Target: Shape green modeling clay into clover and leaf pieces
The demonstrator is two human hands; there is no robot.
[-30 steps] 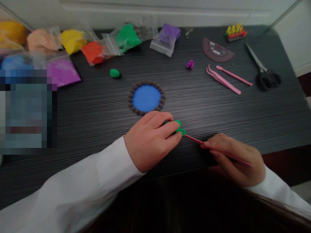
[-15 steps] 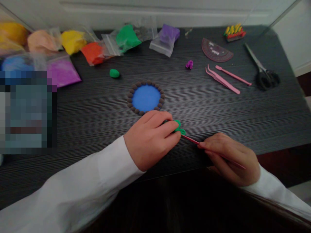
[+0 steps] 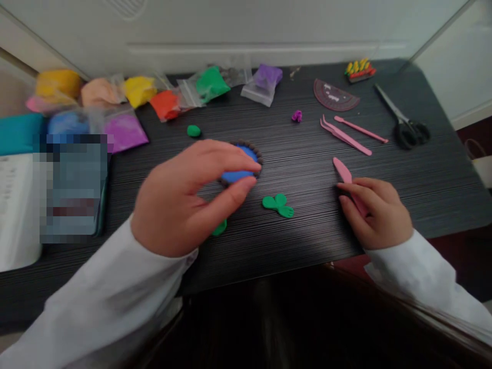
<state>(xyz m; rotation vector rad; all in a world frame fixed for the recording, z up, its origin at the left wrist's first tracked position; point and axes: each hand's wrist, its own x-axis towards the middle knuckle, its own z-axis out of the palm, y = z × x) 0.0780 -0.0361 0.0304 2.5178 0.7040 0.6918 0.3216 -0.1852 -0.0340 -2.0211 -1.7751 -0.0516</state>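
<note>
My left hand (image 3: pixel 188 197) is raised over the blue clay disc (image 3: pixel 242 174) with its rim of brown balls, covering much of it. Thumb and fingers are apart with nothing visible between them. To the right of that hand a green three-lobed clay leaf (image 3: pixel 277 203) lies flat on the table, one lobe marked with lines. Another green clay piece (image 3: pixel 220 228) shows partly from under the left hand. My right hand (image 3: pixel 378 210) is closed on a pink plastic clay knife (image 3: pixel 343 170), its blade pointing away from me near the tabletop.
Bags of coloured clay, including a purple one (image 3: pixel 268 77), line the back. Pink tweezers (image 3: pixel 346 136), a thin pink tool (image 3: pixel 361 129), a protractor (image 3: pixel 335 96) and scissors (image 3: pixel 403 120) lie right. A green clay lump (image 3: pixel 193 131) and magenta bit (image 3: pixel 296 116) sit mid-table. A blurred-out device (image 3: pixel 73 189) is left.
My left hand has lifted off the green leaf and moved left over the disc. My right hand has moved away from the leaf; the knife's blade now shows. The view has shifted.
</note>
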